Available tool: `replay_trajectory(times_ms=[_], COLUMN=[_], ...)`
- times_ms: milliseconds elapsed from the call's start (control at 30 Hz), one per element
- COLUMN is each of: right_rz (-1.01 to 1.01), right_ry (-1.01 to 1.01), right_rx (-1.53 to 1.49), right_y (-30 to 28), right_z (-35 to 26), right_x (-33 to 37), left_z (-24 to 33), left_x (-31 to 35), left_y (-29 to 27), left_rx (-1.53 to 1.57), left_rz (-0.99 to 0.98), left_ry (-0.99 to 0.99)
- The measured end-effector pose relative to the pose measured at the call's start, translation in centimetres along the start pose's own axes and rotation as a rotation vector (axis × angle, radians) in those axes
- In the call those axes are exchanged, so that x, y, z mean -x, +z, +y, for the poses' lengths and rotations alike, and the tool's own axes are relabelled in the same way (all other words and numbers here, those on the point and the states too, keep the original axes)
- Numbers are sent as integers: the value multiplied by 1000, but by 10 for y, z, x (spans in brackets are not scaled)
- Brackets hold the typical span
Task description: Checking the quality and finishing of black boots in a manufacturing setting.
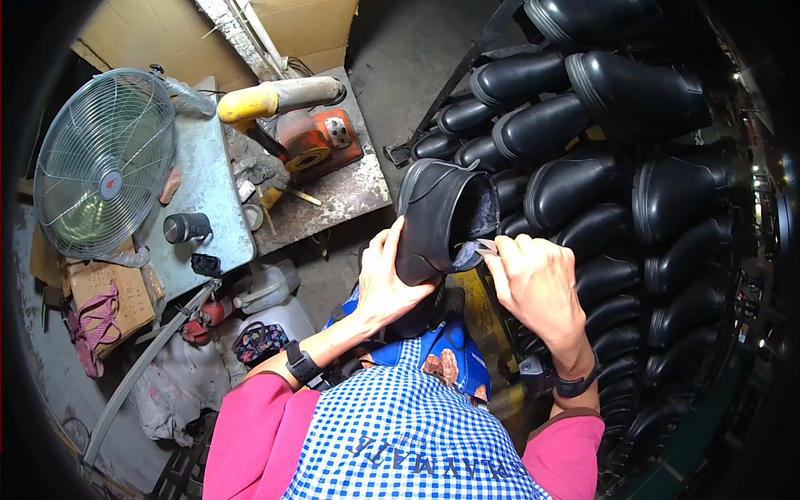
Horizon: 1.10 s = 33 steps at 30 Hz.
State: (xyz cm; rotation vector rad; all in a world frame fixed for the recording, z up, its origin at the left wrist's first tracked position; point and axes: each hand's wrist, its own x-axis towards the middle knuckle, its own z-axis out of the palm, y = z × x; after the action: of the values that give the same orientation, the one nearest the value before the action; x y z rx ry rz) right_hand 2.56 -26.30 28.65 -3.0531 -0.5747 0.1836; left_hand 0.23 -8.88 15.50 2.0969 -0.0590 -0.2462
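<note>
A black leather boot (pixel 429 212) is tilted in front of me, its opening turned to the right and showing a grey-blue lining. My left hand (pixel 385 283) is closed round the boot's left and lower side. At the rim of the opening, my right hand (pixel 533 283) is closed in a pinch on a small, pale, pointed piece (pixel 486 247), blade-like in shape. Its exact kind is too small to tell, and most of it is hidden by the fingers. Another dark shape lies under the boot, by my lap, largely covered.
Rows of black shoes (pixel 575 179) fill a rack at my right. On the left stand a wire fan (pixel 108 171), a pale table (pixel 196 150) with a dark cup (pixel 187 227), and an orange machine (pixel 321 142) with a yellow-grey duct (pixel 279 98). White jugs (pixel 267 287) sit below.
</note>
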Motion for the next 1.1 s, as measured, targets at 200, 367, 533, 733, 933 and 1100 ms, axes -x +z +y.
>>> replay_trajectory(times_ms=[200, 367, 533, 733, 933, 1100], right_rz=[-26, 345, 421, 338, 241, 114], right_ry=[6, 320, 482, 525, 532, 518], right_rx=[-45, -631, -1127, -1337, -1452, -1486], right_y=[4, 10, 43, 67, 85, 82], right_z=[9, 10, 25, 17, 1, -4], right_x=[2, 2, 15, 22, 8, 2], left_z=[0, -11, -12, -25, -26, -34], left_x=[1, 0, -3, -18, -21, -18], left_y=[0, 0, 0, -4, -7, -2], left_rx=[4, 45, 83, 547, 865, 926], left_rz=[-12, 10, 12, -147, -369, -457], left_ry=[23, 35, 37, -133, -194, -180])
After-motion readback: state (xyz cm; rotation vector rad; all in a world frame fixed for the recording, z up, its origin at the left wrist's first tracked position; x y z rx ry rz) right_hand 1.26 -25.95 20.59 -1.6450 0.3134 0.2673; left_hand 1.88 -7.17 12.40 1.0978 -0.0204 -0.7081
